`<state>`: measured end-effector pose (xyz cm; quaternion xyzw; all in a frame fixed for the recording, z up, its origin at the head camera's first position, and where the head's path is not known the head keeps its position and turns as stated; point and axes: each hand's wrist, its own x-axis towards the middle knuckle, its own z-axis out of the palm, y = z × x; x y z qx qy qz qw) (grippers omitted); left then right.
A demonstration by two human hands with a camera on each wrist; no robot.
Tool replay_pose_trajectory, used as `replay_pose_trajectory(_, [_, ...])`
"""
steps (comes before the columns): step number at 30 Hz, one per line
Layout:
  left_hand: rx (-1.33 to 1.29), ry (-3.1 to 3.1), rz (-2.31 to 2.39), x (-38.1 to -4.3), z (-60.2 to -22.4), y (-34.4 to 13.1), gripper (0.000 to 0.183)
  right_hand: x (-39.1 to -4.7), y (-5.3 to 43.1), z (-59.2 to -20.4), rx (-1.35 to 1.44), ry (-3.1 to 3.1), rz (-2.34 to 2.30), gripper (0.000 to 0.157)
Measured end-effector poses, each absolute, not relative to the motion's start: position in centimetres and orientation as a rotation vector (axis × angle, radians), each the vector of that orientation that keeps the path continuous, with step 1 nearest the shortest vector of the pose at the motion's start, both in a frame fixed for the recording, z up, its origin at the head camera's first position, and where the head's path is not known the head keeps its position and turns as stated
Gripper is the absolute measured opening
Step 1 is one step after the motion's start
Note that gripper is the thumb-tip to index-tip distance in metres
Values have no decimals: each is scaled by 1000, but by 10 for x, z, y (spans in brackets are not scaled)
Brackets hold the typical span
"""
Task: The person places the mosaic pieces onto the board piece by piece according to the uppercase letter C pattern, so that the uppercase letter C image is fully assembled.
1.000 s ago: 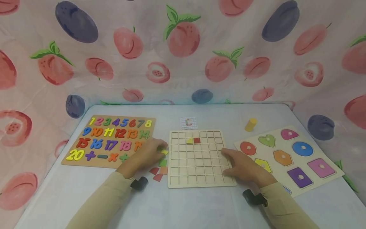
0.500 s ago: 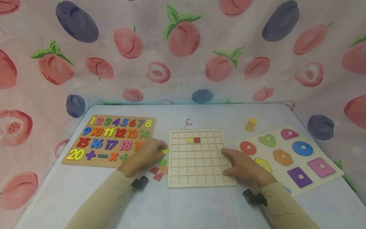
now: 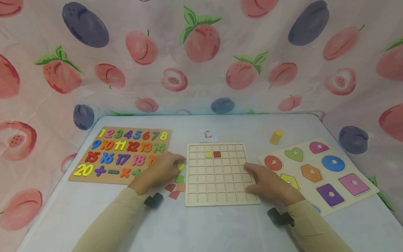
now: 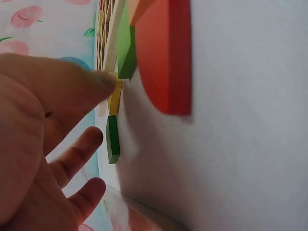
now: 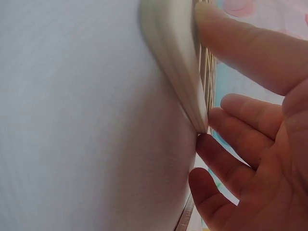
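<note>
A square wooden grid board [image 3: 220, 178] lies on the table, with a yellow piece [image 3: 209, 154] and a red square [image 3: 217, 154] in its upper cells. Left of it, my left hand [image 3: 163, 168] pinches a small yellow piece [image 3: 180, 166]; the thumb shows on it [image 4: 114, 96] in the left wrist view, the index finger mostly hidden. Near this hand lie a green piece [image 3: 179, 179], an orange piece [image 3: 180, 187] and two red curved pieces [image 3: 174, 195]. My right hand [image 3: 267, 182] rests at the board's right edge, thumb near the lower corner, fingers spread.
A number puzzle board [image 3: 94, 180] is under and beside the left forearm. At right is a shape puzzle board [image 3: 299, 161] with knobbed pieces. A pattern card [image 3: 207, 135] lies behind the grid board, and a yellow cylinder [image 3: 276, 137] stands back right.
The yellow piece at my left fingertips has turned slightly and shows a different outline. Both hands keep their places, and the grid board has not moved.
</note>
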<state>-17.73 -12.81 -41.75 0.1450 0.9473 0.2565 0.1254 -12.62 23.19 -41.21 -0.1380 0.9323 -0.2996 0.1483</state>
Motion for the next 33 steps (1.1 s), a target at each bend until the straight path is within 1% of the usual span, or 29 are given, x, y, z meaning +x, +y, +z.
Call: replay_pose_trajectory(33, [367, 2759, 769, -178, -413, -128, 32, -125, 231, -412, -362, 2691, -824, 77])
